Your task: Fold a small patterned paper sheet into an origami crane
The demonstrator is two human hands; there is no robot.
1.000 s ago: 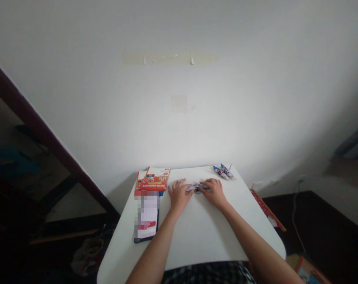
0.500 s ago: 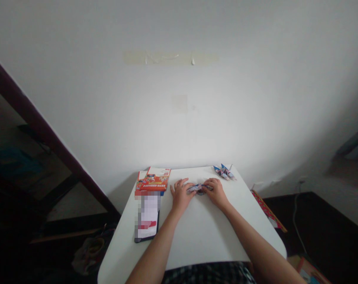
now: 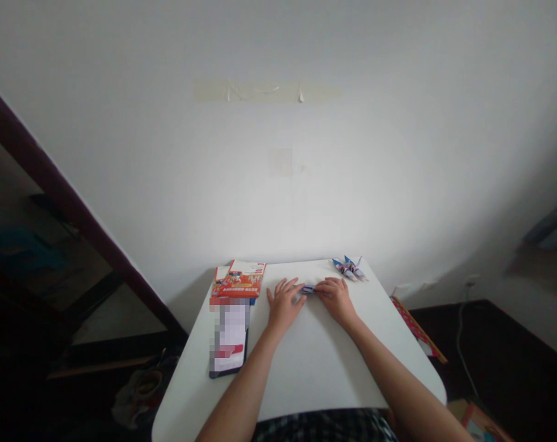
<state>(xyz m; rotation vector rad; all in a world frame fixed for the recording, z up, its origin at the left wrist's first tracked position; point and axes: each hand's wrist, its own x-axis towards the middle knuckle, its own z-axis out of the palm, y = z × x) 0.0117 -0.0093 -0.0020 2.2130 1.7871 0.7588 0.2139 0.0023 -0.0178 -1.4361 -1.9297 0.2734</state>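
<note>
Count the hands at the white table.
2: the left hand is at the left end of the folded paper, and the right hand is at its right end. Both are over the white table; no others show.

Probably a room in a home: a small white round-cornered table (image 3: 315, 362), a tape-marked white wall (image 3: 278, 215) behind it, a thin pale cable (image 3: 459, 334) to its right.

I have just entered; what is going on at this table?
A person's right hand seems to grip one end of a folded piece of blue, patterned paper; the left hand, fingers spread, is at the other end. Two pointed, folded blue shapes lie near the far right corner of the white table. Flat, red printed items and a dark-edged phone lie on the left.
</note>
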